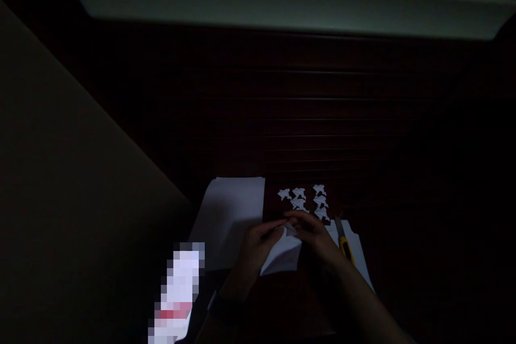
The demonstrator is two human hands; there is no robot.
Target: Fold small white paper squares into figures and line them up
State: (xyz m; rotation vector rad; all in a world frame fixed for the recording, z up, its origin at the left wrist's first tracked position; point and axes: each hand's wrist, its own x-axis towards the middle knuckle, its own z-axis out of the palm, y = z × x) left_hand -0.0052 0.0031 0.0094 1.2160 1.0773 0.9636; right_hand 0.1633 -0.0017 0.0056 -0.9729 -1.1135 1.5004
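Note:
A partly folded white sheet of paper (282, 255) is held between my two hands, its lower part hanging flat and its top edge bent. My left hand (260, 239) pinches the paper from the left. From the right, my right hand (312, 230) grips the upper corner, with fingertips close to those of the left. Just beyond my hands lie several small folded paper figures (299, 193) in loose groups. The dim light hides the finer folds.
To the left lies a stack of white paper (237, 199). On the right, a yellow utility knife (345, 244) rests on more white paper (360, 255). A bright blurred-out screen (179, 285) stands at lower left. A pale ledge (282, 5) crosses the top.

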